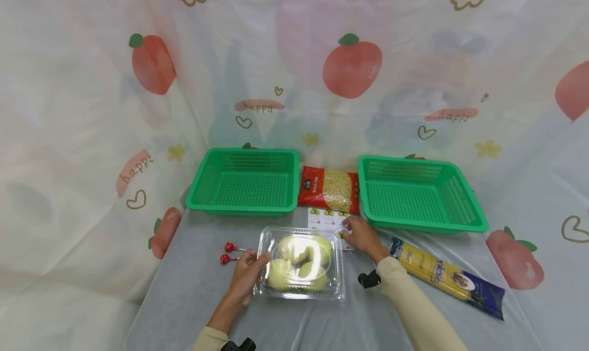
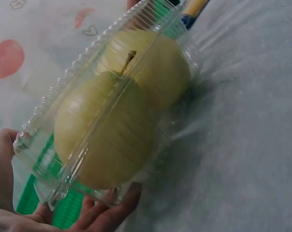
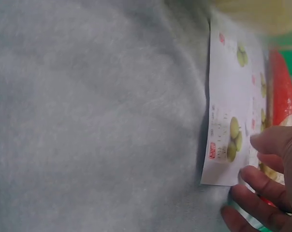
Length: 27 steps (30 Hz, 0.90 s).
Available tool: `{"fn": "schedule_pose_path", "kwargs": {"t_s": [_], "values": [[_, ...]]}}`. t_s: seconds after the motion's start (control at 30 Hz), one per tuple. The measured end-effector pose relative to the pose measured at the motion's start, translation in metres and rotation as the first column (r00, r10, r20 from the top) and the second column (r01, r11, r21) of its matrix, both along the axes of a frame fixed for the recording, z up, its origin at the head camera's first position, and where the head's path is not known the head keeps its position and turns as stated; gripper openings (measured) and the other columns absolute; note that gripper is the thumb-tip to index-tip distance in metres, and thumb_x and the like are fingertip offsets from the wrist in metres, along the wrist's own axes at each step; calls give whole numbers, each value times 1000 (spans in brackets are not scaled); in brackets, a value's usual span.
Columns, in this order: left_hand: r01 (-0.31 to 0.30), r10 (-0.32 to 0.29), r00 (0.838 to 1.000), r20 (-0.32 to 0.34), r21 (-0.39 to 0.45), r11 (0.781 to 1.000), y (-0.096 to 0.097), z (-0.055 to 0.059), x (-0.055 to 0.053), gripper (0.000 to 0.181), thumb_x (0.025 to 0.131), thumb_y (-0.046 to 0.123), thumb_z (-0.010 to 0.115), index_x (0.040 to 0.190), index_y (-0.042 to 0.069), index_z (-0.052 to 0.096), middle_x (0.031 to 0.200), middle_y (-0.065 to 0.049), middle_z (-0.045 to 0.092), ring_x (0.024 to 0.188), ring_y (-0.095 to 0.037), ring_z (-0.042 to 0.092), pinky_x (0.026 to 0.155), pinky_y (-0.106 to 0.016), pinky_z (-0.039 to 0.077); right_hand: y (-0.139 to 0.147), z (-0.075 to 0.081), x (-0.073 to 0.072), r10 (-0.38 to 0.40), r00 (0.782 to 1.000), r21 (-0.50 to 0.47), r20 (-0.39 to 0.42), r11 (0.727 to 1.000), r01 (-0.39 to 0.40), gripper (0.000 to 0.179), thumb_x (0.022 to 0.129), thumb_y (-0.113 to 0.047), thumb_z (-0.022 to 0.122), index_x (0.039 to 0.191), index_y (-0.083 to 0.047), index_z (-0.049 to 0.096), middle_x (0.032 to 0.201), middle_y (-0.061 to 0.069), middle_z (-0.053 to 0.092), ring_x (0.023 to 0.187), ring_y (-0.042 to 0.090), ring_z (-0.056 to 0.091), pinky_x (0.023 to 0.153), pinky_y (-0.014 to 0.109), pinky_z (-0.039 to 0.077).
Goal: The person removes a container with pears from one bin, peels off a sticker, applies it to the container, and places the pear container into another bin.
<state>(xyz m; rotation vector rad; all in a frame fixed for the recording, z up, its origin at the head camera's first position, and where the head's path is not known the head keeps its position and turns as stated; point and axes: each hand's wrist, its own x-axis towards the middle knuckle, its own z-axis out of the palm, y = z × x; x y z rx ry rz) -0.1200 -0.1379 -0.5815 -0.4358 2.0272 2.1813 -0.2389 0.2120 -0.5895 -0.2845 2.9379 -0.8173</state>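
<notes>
My left hand (image 1: 246,277) grips the left side of a clear plastic box (image 1: 338,269), thumb on the lid side and fingers lower down. Inside the lidded box lie several yellow-green pears (image 1: 313,274); a brown stem shows in the left wrist view. Behind the box, my right hand (image 1: 363,237) reaches over a white sheet of fruit labels (image 3: 228,82). Its thumb and index fingertips are at the sheet's printed labels, slightly apart, with the other fingers loosely bent past its edge. Part of the sheet is hidden by the box and hand in the head view.
Two green baskets (image 1: 244,210) (image 1: 423,223) stand at the back. Between them lies a red bag of pasta (image 1: 338,190). At right is a long yellow and blue spaghetti packet (image 1: 442,274). Two red lollipops (image 1: 229,247) (image 1: 224,259) lie left of the box.
</notes>
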Motion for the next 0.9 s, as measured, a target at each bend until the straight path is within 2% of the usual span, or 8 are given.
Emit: {"fn": "schedule_pose_path", "kwargs": {"t_s": [0.13, 0.27, 0.4, 0.57, 0.77, 0.9], "values": [[10, -9, 999, 47, -16, 1000, 5, -9, -6, 27, 99, 28, 74, 105, 9, 55, 91, 4, 59, 76, -9, 50, 61, -24, 43, -1, -2, 1, 17, 1000, 34, 5, 999, -17, 27, 96, -17, 78, 115, 1, 74, 106, 14, 70, 98, 30, 68, 87, 49, 57], [43, -39, 996, 76, -51, 998, 5, -15, -9, 33, 100, 37, 72, 107, 12, 52, 92, 2, 55, 73, -10, 46, 59, -25, 39, -1, -8, 1, 26, 999, 55, -28, 998, -25, 25, 92, -12, 79, 111, 2, 73, 102, 12, 66, 94, 28, 64, 85, 48, 55], [87, -81, 994, 71, -88, 992, 4, -14, -11, 37, 101, 43, 70, 109, 12, 51, 100, -2, 56, 76, -13, 46, 60, -27, 39, 0, -14, 1, 25, 998, 60, -53, 998, -22, 19, 93, -10, 78, 108, -1, 71, 102, 12, 64, 94, 29, 63, 85, 48, 54], [113, -104, 992, 75, -140, 984, 3, -17, -14, 38, 102, 48, 67, 108, 13, 51, 113, -6, 58, 86, -17, 50, 67, -29, 42, 0, -14, 2, 20, 999, 21, -48, 1000, -19, 13, 94, -9, 75, 105, -2, 70, 107, 15, 63, 102, 35, 64, 90, 51, 55], [130, -118, 990, 81, -154, 980, 2, -17, -17, 38, 102, 49, 65, 108, 14, 52, 119, -8, 60, 97, -19, 51, 72, -32, 41, -1, -10, 4, 18, 999, 1, -50, 1000, -18, 11, 95, -6, 74, 102, -2, 67, 105, 15, 63, 101, 35, 63, 91, 52, 52], [138, -125, 988, 92, -152, 979, 2, -17, -16, 40, 102, 50, 65, 109, 14, 52, 119, -8, 61, 97, -20, 51, 72, -32, 40, -2, -11, 7, 7, 998, -7, -59, 1000, -8, 13, 92, -4, 75, 100, -4, 65, 101, 14, 63, 96, 33, 60, 88, 51, 50]]}}
